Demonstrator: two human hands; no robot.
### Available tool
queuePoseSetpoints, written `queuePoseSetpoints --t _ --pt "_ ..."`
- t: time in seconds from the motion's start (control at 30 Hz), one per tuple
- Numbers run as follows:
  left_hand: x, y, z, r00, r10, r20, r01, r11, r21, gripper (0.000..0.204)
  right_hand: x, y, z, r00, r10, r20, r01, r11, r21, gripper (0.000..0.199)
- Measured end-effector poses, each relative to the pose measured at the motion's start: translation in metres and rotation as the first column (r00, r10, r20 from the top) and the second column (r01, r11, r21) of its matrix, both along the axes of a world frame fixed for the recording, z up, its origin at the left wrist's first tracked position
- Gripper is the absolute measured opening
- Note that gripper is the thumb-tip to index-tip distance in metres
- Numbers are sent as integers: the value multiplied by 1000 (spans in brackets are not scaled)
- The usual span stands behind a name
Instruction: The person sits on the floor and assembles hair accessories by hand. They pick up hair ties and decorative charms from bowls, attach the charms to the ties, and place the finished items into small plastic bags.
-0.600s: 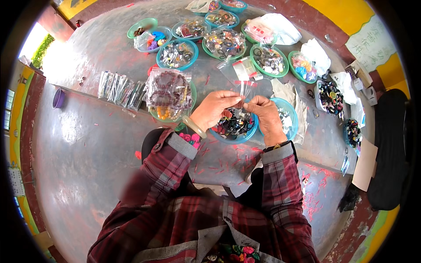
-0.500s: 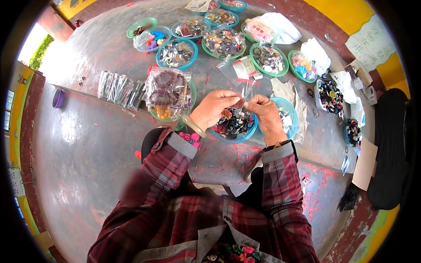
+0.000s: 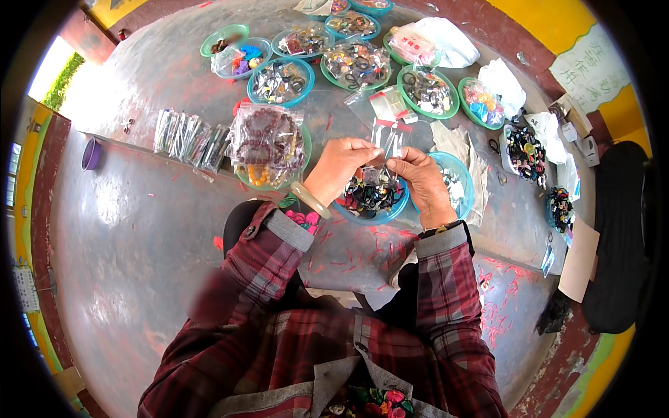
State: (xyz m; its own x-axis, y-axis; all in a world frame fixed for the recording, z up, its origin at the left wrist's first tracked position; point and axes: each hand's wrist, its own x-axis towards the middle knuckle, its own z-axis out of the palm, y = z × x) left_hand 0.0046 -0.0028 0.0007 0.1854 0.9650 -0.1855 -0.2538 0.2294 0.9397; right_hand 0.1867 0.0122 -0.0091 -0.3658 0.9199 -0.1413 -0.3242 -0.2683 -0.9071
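Note:
Between my two hands is a small clear plastic bag (image 3: 390, 136) with a red strip near its top edge. My left hand (image 3: 343, 166) pinches its left side with thumb and forefinger. On the other side my right hand (image 3: 422, 180) is closed on it in the same way. Below the bag stands a blue basin (image 3: 380, 219) filled with small dark and coloured pieces, partly hidden by my fingers. At my right hand is another blue basin (image 3: 465, 174) with white pieces in it. Bagged dark red beads (image 3: 266, 139) lie over a green basin to the left.
Several basins with small goods, among them a green basin (image 3: 456, 111), stand farther back. Packed slim items (image 3: 188, 139) lie in a row at left, near a purple bowl (image 3: 91, 155). A grey cloth (image 3: 476, 164) and a white tray (image 3: 506, 157) of dark pieces are at right.
The plastic bag has opened out flatter and turned upright, so its red strip now shows clearly above my fingers. Both hands have stayed nearly in place.

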Motion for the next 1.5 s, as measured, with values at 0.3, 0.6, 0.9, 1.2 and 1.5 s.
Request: queuePoseSetpoints --t 0.3,0.6,0.9,1.2,1.5 --pt "4 -2 5 990 85 -116 -79 996 51 15 0 -1 4 997 20 68 -20 1000 7 8" --pt "5 -1 3 993 67 -92 -61 996 64 10 0 -2 4 997 28 67 -28 1000 -1 8" --pt "6 -1 3 1000 26 13 -27 995 93 8 0 -4 5 999 0 54 -2 999 35 5" --pt "4 -2 1 1000 18 13 -19 996 88 9 -1 -4 6 997 -31 72 30 999 18 5" --pt "5 0 -2 995 77 69 -82 994 68 7 0 -4 7 991 9 137 -7 1000 -14 5"
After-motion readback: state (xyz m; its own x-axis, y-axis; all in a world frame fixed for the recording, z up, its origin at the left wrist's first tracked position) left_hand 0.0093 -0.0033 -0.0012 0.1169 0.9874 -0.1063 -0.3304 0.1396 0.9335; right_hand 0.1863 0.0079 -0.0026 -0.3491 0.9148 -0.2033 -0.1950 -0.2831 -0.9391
